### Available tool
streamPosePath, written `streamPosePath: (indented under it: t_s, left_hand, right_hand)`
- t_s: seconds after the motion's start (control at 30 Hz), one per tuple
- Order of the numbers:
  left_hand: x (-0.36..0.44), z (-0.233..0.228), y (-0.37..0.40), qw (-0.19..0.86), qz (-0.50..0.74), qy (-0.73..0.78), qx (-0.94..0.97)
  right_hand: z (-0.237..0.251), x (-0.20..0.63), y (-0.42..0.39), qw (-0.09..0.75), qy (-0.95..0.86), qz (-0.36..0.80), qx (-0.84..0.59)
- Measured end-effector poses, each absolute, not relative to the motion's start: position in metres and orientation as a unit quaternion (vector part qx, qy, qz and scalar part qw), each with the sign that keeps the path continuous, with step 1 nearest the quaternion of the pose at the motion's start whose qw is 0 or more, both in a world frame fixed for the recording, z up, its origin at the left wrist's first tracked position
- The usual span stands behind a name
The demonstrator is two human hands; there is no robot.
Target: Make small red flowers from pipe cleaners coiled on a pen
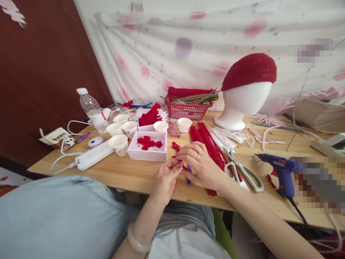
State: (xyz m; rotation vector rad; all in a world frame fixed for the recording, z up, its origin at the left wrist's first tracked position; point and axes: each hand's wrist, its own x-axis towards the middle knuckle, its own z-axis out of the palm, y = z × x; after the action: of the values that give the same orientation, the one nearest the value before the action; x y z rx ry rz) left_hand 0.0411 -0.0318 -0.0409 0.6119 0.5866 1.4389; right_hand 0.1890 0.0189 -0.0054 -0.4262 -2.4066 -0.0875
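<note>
Over the front of the table my left hand (167, 178) and my right hand (199, 163) meet, fingers closed on a bent red pipe cleaner (184, 166). Part of it is hidden behind the fingers. Just beyond them lies a small red looped piece (175, 146). Under my right hand shows a blue object (189, 175), mostly covered. A bundle of straight red pipe cleaners (208, 144) runs beneath and past my right hand. To the left, a white box (148, 155) holds red flower shapes (147, 142) and white beads.
Scissors (244, 171) and a blue glue gun (283, 171) lie to the right. Behind stand a white foam head (239, 104) with a red cap, a red basket (188, 109) and several paper cups (118, 145). A white power strip (94, 155) and a bottle (93, 109) are left.
</note>
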Motion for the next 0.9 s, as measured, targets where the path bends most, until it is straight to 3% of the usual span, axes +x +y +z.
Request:
streamPosePath:
  t_s: [0.23,0.9]
  left_hand:
    - [0.039,-0.044,-0.031,0.663,0.635,0.266,0.294]
    - [0.034,-0.032,-0.038,0.700,0.618,0.250,0.257]
  right_hand:
    - [-0.006,0.192,0.021,0.305,-0.934,-0.077,-0.169]
    - [-0.017,0.190,0.019,0.375,-0.920,-0.066,-0.092]
